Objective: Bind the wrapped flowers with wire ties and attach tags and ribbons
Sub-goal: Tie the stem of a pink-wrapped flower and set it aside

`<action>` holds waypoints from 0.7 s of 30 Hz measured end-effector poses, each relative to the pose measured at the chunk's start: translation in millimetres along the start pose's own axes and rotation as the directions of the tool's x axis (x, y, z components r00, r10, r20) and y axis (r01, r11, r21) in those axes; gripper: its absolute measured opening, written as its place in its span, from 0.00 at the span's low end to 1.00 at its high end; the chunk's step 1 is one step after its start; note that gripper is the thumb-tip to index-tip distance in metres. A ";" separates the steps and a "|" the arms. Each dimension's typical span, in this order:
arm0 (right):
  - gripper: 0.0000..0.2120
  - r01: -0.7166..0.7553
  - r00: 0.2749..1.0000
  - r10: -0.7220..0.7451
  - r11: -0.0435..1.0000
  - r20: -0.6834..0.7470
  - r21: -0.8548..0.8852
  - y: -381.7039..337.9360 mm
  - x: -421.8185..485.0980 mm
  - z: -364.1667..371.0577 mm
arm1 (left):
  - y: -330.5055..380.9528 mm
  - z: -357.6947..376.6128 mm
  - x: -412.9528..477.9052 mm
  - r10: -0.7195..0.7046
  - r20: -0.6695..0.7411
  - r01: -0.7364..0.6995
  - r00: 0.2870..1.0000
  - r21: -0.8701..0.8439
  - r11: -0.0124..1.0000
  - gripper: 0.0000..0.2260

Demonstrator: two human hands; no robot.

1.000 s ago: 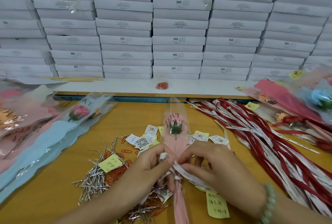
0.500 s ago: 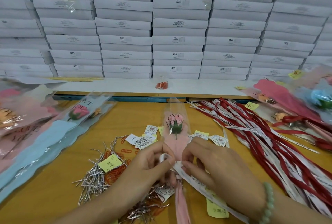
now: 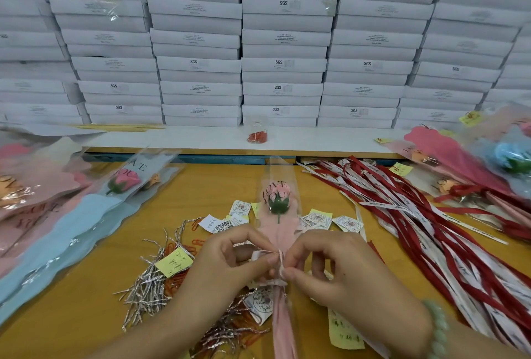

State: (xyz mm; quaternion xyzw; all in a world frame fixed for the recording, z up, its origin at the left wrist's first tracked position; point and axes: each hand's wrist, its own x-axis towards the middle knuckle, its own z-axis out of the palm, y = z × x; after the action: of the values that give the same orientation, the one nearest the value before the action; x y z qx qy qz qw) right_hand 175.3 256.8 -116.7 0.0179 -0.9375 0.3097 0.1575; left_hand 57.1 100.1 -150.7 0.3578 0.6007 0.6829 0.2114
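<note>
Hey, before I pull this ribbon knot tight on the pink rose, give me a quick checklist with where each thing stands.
1. Left hand pinches the white ribbon: ok.
2. Right hand pinches the ribbon's other side: ok.
3. Ribbon sits on the gathered neck of the wrapped rose, below the bloom: ok.
4. Wire tie under the ribbon: cannot tell, fingers hide it.
5. Round tag lies at the neck; attached or loose: cannot tell.
6. Spare ribbons lie to the right on the table: ok.
</note>
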 end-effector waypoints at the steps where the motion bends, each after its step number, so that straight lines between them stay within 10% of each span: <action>1: 0.03 -0.008 1.000 0.008 1.000 0.008 0.004 0.5 -0.5 1.9 | 0.2 0.0 0.2 0.011 0.000 -0.011 1.000 0.006 1.000 0.05; 21: 0.19 0.030 0.998 -0.028 0.999 0.064 -0.039 13.9 2.4 14.2 | 10.6 4.4 -8.4 0.244 0.173 -0.292 0.954 0.370 0.882 0.05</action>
State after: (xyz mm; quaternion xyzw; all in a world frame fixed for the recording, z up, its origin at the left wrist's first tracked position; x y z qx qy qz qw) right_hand 167.2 259.8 -134.7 0.0382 -0.9477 0.2879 0.1326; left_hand 67.4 95.0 -142.2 0.5132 0.6556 0.5488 0.0751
